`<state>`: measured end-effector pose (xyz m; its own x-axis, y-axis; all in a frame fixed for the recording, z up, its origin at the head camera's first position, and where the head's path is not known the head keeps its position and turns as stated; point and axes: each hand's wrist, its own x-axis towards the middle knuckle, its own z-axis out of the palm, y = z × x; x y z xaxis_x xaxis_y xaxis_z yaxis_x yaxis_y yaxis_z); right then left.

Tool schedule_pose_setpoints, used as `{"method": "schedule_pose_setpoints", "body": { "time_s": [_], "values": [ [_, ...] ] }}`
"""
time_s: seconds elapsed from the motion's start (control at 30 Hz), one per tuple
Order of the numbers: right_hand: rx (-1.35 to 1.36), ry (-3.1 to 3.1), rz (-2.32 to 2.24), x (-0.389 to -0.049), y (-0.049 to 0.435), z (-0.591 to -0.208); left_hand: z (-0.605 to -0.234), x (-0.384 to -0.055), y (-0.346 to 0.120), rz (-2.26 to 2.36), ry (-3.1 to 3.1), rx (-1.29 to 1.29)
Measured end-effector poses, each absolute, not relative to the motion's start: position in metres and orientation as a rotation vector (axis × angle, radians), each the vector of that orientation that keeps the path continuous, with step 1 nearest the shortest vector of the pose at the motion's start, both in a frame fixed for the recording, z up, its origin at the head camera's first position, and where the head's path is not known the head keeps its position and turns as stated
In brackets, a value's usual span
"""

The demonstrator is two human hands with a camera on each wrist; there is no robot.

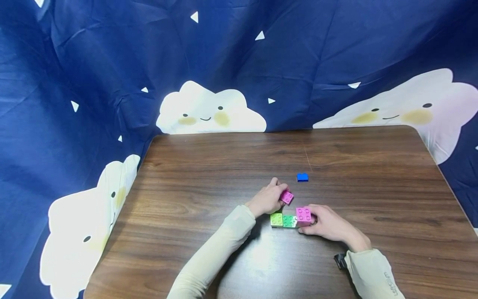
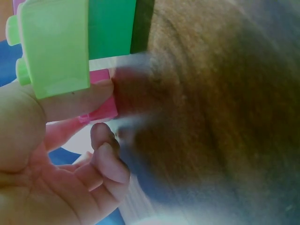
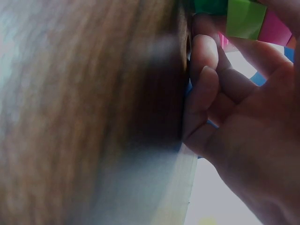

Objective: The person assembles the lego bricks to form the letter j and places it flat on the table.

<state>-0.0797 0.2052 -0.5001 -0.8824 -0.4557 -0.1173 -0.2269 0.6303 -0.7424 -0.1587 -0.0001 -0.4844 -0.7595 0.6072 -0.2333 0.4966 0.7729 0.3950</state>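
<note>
My left hand point(image 1: 265, 200) pinches a small pink brick point(image 1: 287, 197) behind a joined row of bricks. In the left wrist view, thumb and forefinger hold that pink brick point(image 2: 107, 105). The row has a lime brick point(image 1: 276, 219) at its left end and a green brick point(image 1: 288, 221) beside it. At the right end a larger-looking pink brick point(image 1: 303, 214) sits higher. My right hand point(image 1: 330, 222) grips this end, thumb in front and fingers behind. The right wrist view shows another lime brick point(image 3: 244, 19) under the upper pink brick point(image 3: 275, 29).
A blue brick point(image 1: 302, 177) lies alone farther back on the brown wooden table point(image 1: 209, 174). Behind and left of the table hangs a dark blue cloth point(image 1: 287, 54) printed with white clouds.
</note>
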Motion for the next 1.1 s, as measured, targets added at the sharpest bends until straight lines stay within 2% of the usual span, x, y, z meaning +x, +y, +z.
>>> {"method": "schedule_pose_setpoints", "body": {
  "time_s": [1.1],
  "values": [
    [-0.554, 2.582, -1.089, -0.0781, 0.204, -0.497, -0.4761, -0.1587, -0.002, 0.467, 2.682, 0.885]
  ]
}}
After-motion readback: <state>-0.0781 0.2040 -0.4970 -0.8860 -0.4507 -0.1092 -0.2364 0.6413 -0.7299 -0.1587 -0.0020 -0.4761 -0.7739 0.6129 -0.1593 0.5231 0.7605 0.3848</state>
